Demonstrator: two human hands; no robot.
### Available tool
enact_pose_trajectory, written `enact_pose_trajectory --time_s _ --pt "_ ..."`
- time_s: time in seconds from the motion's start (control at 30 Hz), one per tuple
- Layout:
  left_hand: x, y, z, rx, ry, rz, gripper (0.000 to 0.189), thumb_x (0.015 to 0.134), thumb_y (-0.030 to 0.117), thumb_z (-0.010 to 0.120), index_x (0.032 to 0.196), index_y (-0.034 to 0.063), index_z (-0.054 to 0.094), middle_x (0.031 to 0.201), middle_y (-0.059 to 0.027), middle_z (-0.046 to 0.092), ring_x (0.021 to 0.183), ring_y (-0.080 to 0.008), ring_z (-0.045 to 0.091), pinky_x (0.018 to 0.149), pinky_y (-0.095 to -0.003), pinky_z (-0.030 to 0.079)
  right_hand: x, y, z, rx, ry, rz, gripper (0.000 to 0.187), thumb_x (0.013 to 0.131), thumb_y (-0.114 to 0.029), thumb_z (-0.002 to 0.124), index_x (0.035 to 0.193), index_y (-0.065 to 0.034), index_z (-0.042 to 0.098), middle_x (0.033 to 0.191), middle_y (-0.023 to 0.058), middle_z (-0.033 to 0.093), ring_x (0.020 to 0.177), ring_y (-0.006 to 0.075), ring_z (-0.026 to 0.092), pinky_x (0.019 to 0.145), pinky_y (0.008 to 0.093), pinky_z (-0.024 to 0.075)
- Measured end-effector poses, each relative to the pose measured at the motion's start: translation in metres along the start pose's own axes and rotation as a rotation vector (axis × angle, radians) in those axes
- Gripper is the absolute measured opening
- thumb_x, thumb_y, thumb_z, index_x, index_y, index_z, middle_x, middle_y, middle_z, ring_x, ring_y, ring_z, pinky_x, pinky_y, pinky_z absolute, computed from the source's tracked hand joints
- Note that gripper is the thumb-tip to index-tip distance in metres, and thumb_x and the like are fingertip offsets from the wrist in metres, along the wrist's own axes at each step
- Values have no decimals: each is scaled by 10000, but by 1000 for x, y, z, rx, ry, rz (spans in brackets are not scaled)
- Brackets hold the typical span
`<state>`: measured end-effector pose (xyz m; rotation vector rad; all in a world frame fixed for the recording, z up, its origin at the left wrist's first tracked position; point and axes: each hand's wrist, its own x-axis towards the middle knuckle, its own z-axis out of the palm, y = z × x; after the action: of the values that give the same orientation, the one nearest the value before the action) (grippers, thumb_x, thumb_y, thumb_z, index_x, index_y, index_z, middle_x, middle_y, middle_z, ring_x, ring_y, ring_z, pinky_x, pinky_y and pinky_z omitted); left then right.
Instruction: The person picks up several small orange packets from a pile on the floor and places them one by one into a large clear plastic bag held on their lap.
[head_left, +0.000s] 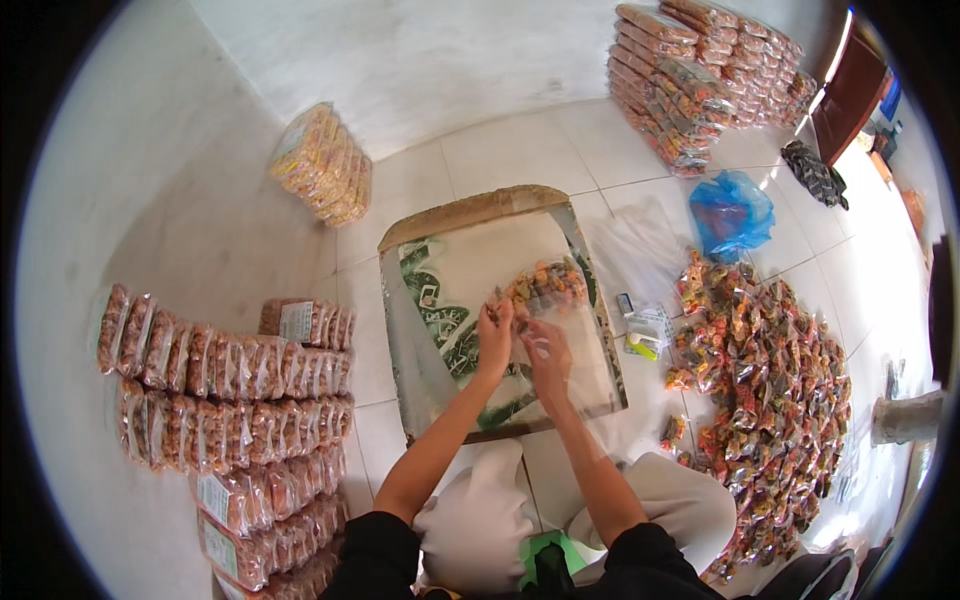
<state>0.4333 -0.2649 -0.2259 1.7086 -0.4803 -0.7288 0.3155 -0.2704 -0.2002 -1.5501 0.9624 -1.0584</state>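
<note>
Over a low board (495, 240) with a raised rim, both of my hands are close together at a clear plastic bag (551, 289) of small orange and brown pieces. My left hand (496, 337) has its fingers closed on the near left end of the bag. Just right of it, my right hand (547, 352) bends its fingers near the bag's lower edge; whether they grip it is hard to tell. A white sheet with green print covers much of the board under the bag.
Stacked filled bags (232, 367) stand at the left, more (322, 165) by the wall and at the back right (675, 82). A heap of small packets (765, 397) lies at the right, near a blue plastic bag (731, 214), clear bags (641, 240) and a green-handled tool (643, 346).
</note>
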Motion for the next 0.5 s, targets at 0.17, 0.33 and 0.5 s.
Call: enact_pose_trajectory --time_s 0.17,0.33,0.5 --pt "-15 24 13 106 -1 28 720 863 555 410 1273 -30 325 1100 -167 495 1018 -265 498 844 -350 392 10 -5 14 -117 28 -296 335 797 6 557 1126 -57 555 986 115 548 790 227 579 655 313 468" --pt "-11 20 -13 315 -108 -102 741 876 545 365 1239 -100 336 1106 -302 509 1025 -405 507 865 -440 389 6 -15 25 -225 -44 -156 347 788 -17 556 1122 -104 579 979 130 551 822 270 549 673 346 452" --pt "-56 16 -10 492 -109 38 464 923 413 331 952 -36 442 830 -296 572 780 -447 555 684 -485 433 30 -5 23 -574 128 -484 342 763 -140 620 1097 -209 594 897 105 521 948 295 510 787 421 390"
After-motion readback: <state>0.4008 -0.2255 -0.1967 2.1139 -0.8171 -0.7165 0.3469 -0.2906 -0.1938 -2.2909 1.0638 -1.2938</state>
